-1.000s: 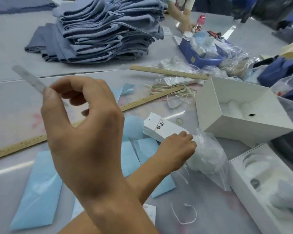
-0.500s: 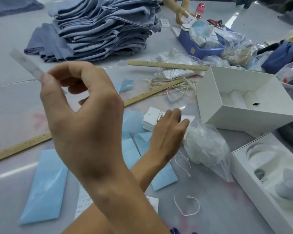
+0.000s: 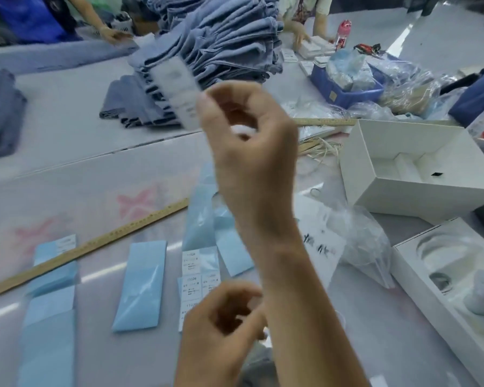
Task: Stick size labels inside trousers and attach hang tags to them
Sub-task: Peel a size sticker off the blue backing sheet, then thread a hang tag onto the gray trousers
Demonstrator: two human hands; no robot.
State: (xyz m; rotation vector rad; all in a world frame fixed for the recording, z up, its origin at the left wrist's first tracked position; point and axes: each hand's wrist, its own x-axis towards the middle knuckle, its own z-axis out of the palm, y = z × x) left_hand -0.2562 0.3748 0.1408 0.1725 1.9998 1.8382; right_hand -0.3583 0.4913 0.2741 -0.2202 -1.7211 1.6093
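Two hands work above the table (image 3: 67, 174). The right hand (image 3: 249, 152), raised, pinches a translucent label strip (image 3: 176, 90) between thumb and forefinger, the strip slanting up and away to its left. Below it the left hand (image 3: 221, 328) curls loosely; whether it holds anything I cannot tell. Blue backing sheets (image 3: 141, 286) lie left of that hand, beyond them a wooden ruler (image 3: 95, 244). Stacked trousers (image 3: 221, 43) sit behind the strip.

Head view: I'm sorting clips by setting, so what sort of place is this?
Probably a garment finishing workshop: stacked denim trousers, printed label sheets on a worktable, and a size-label strip pinched in the right hand.
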